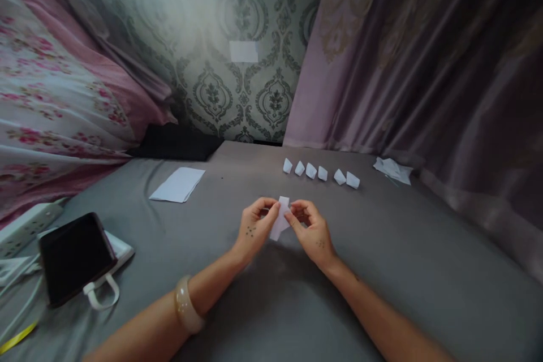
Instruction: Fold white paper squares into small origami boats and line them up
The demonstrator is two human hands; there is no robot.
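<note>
Between my two hands is a small piece of folded white paper [280, 223], held upright above the grey cloth surface [237, 317]. My left hand [253, 226] pinches its left edge between thumb and fingers. On the other side, my right hand [311, 232] grips the right edge, thumb in front and fingers curled behind. A narrow strip of the paper sticks up past the thumbs, and a wider part hangs below them. Farther back, several small folded white paper pieces [311, 171] stand in a row.
A stack of white paper sheets [178, 185] lies at the back left, near a black cloth [178, 142]. Crumpled white paper [392, 169] rests at the back right. At left are a phone [76, 260], a white cable [104, 294] and a power strip [31, 226]. Curtains [403, 68] flank the surface.
</note>
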